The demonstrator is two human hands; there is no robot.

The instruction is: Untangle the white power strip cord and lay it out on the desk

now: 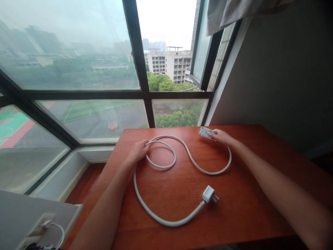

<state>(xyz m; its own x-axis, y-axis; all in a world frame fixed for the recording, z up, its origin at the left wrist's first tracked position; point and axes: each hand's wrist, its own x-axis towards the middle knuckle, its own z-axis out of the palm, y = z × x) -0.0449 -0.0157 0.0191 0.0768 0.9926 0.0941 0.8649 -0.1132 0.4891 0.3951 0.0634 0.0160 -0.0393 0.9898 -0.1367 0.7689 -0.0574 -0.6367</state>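
Observation:
A white power cable point(166, 166) lies in loose loops on a reddish-brown wooden table point(249, 208). My left hand point(138, 151) is closed on the cable at the left side of a small loop. My right hand point(221, 136) grips the white socket block point(205, 132) at the cable's far end. The white plug point(209, 194) with its metal prongs rests free on the table nearer to me.
A large window with dark frames point(142, 69) runs behind and left of the table, one pane swung open at the right. A grey wall point(286, 76) stands on the right. At lower left, a white outlet with a thin cord point(44, 229) sits on a grey surface.

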